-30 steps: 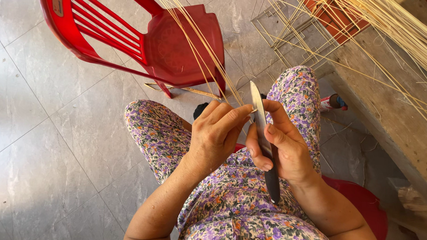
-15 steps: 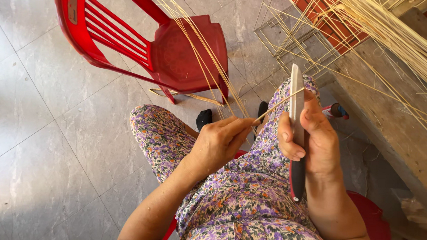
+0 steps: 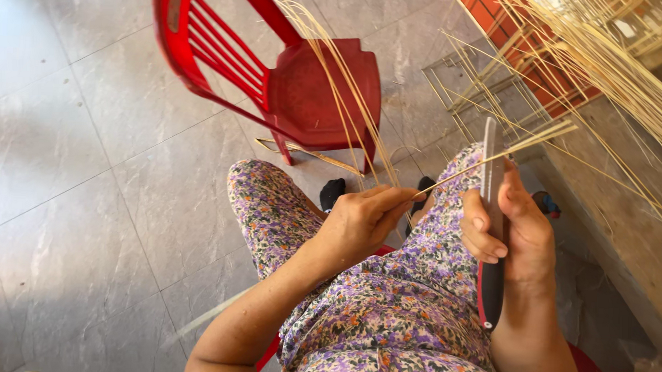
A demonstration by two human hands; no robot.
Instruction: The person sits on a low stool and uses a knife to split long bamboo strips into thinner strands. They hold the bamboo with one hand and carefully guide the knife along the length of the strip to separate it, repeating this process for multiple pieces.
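My right hand (image 3: 507,229) grips a long knife (image 3: 492,170) with a grey blade pointing up and a black-and-red handle below the palm. My left hand (image 3: 363,218) pinches the near end of a thin pale bamboo strip (image 3: 493,156). The strip runs up and to the right, crossing the blade near its upper part. Both hands hover above my lap, which is covered by flowered purple cloth (image 3: 407,313).
A red plastic chair (image 3: 305,90) stands ahead on the grey tiled floor (image 3: 88,199), with long pale strips (image 3: 342,84) leaning over its seat. More strips (image 3: 614,56) fan out at upper right above a wooden plank (image 3: 616,211). A wire rack (image 3: 459,80) lies behind.
My hands have drawn apart. The knife swung from slanted over my lap to upright on the right, and the strip now stretches from my left fingers across the blade.
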